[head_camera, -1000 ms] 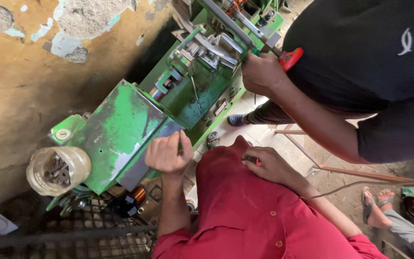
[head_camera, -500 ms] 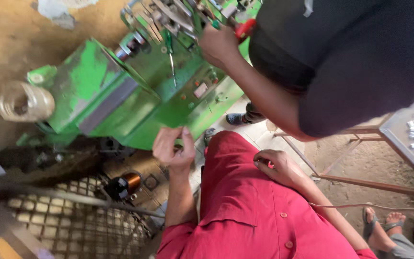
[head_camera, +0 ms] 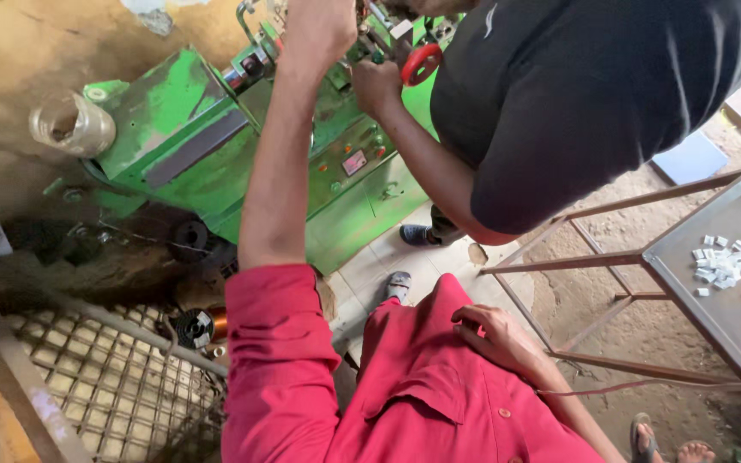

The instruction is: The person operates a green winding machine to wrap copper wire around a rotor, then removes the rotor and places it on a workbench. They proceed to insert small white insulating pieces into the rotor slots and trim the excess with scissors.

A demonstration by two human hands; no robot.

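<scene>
A green machine [head_camera: 207, 163] stands on the floor ahead of me. My left hand [head_camera: 319, 30] is raised on a stretched arm to the machine's upper metal parts, its fingers curled; what they grip is hidden. My right hand [head_camera: 495, 336] lies flat on my red shirt [head_camera: 422, 386] at the waist, fingers loosely apart, holding nothing. A co-worker in a black shirt [head_camera: 576, 94] leans over the machine from the right, one hand [head_camera: 379, 86] beside a red handwheel [head_camera: 422, 62].
A metal-framed table [head_camera: 713, 317] at the right carries small white pieces [head_camera: 722, 261]. A wire grate [head_camera: 105, 377] lies at lower left, with a copper-wound coil [head_camera: 203, 326] beside it. A clear plastic jar [head_camera: 70, 129] sits at the machine's left end.
My left hand has risen from in front of my chest up to the top of the machine. My right hand stays on my shirt. The view has shifted right, showing the table.
</scene>
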